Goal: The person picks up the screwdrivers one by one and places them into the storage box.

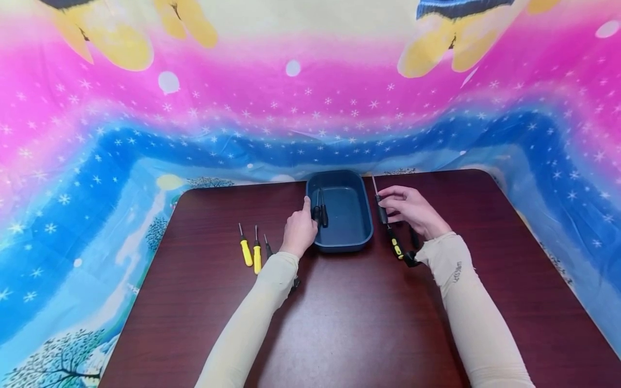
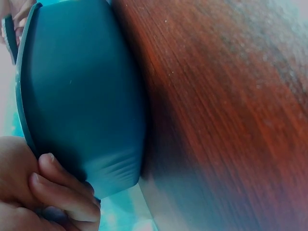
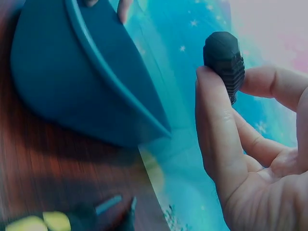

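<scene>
My left hand [image 1: 299,231] grips the left side of a dark blue plastic bin [image 1: 342,249], one finger laid along the rim. In the left wrist view, curled fingers [image 2: 65,192] press against the bin's outer wall. Inside the bin, black-handled screwdrivers [image 1: 324,215] lean along its left side. To the right of the bin, my right hand [image 1: 412,210] pinches a screwdriver [image 1: 381,209] by its black handle, the metal shaft pointing away from me. The right wrist view shows the handle's ribbed end [image 3: 224,53] between thumb and fingers.
Two yellow screwdrivers [image 1: 246,252] and a dark one [image 1: 268,249] lie left of the bin, partly behind the left arm. Below the right hand are a black-and-yellow screwdriver [image 1: 397,248] and a black one [image 1: 414,237]. A printed cloth [image 1: 271,118] hangs behind the brown table [image 1: 349,318].
</scene>
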Demonstrator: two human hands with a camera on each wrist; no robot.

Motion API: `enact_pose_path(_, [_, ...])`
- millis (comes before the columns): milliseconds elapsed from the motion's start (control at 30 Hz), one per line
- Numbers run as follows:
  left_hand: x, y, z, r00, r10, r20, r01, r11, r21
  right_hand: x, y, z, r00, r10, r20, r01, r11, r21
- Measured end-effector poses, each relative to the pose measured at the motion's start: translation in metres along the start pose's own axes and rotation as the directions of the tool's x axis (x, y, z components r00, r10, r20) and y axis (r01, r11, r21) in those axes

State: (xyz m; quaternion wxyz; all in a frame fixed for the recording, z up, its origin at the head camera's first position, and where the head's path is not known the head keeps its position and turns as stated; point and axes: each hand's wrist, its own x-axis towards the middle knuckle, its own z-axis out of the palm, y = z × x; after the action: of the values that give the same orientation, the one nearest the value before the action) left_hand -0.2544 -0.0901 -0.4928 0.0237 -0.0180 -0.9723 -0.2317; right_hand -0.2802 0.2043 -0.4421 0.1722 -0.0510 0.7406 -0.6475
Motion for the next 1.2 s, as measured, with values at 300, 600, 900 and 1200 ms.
enact_pose_path(300, [0.000,0.001,-0.002,1.000,0.004,-0.003,-0.004,1.000,-0.003,0.021,-0.010,0.029,1.000,-0.006,0.024,0.006,1.000,0.023])
enact_pose_path(600, [-0.004,0.000,0.001,1.000,-0.004,0.011,0.004,1.000,-0.005,0.035,-0.019,0.051,0.999,0.026,0.035,-0.026,1.000,0.010])
enact_pose_path(900, [-0.002,0.001,-0.001,1.000,-0.012,0.002,0.012,1.000,0.004,0.053,-0.025,0.071,0.996,0.067,0.053,-0.069,0.997,0.027])
enact_pose_path(1200, [0.000,0.002,-0.002,1.000,-0.010,-0.009,0.010,1.000,0.015,0.067,-0.022,0.078,0.993,0.107,0.047,-0.108,0.994,0.005])
